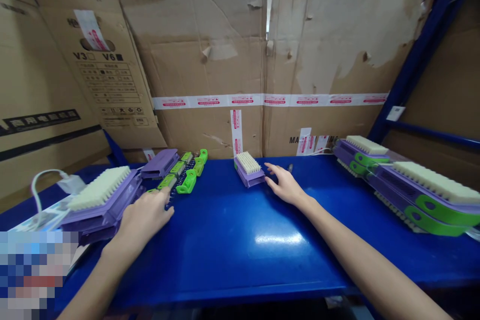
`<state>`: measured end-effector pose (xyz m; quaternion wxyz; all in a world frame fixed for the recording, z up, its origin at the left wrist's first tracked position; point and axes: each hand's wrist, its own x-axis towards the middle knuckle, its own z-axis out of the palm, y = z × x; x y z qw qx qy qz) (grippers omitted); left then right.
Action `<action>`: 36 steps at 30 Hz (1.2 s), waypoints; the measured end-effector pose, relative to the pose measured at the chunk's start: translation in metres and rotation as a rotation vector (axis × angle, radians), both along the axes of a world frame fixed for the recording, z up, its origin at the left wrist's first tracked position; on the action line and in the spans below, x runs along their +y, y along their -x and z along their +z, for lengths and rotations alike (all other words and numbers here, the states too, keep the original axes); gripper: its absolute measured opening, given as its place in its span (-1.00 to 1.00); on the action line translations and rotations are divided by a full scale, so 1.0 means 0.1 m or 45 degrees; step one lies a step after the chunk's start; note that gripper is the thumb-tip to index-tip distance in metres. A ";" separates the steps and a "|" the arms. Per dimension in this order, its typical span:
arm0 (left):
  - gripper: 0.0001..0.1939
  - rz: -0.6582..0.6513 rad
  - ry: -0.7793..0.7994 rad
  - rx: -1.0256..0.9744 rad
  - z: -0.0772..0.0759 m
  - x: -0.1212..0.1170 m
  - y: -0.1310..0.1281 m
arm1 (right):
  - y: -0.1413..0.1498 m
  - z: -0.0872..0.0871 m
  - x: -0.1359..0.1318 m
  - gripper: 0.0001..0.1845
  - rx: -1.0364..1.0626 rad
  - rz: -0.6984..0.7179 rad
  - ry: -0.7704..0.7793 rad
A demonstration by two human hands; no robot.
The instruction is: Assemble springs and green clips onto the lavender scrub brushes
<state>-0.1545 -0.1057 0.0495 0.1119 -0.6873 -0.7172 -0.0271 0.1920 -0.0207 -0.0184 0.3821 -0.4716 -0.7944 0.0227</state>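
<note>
A purple brush head [252, 178] with cream bristles facing up lies near the middle of the blue table. My right hand [285, 183] is just to its right, fingers spread and holding nothing, the fingertips close to its edge. My left hand [146, 212] is over the near end of a row of green-and-grey parts [176, 166], its thumb held apart from the fingers. Some of its fingertips are hidden, and no held part shows. Loose green clips [187, 181] lie to the right of that row, with dark coiled springs between.
Stacked purple brush heads [103, 190] stand on the left beside a white plug [72, 183] and cable. A purple housing [160, 162] lies behind them. Purple-and-green brush assemblies [412, 187] line the right side. Cardboard sheets [202, 70] wall the back, and blue posts [420, 45] frame the shelf.
</note>
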 end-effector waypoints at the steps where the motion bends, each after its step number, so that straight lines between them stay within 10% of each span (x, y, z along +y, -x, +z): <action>1: -0.86 0.006 -0.047 -0.020 0.03 -0.02 0.00 | 0.00 0.00 0.00 -0.50 0.000 0.000 -0.006; 10: -0.83 -0.133 -0.652 -0.371 0.17 -0.17 -0.12 | 0.03 0.07 -0.05 -0.50 -0.012 -0.015 -0.058; 18: -0.88 -0.835 -0.270 -0.723 -0.03 0.03 -0.83 | 0.27 0.34 -0.36 -0.28 -0.266 0.097 -0.524; 23: -0.90 -1.040 -0.142 -0.703 -0.07 -0.08 -1.08 | 0.37 0.26 -0.33 -0.54 -0.601 0.223 -0.338; 26: -0.81 -0.861 -0.238 -0.537 -0.08 -0.11 -0.94 | 0.26 0.22 -0.25 -0.58 -0.551 -0.008 -0.225; 33: -0.62 0.171 -0.268 0.025 0.08 -0.08 -0.19 | -0.01 0.21 -0.15 -0.61 -0.326 -0.362 -0.158; 36: -0.65 0.258 -0.133 0.076 0.08 -0.06 -0.01 | 0.03 0.21 -0.15 -0.62 -0.351 -0.327 -0.131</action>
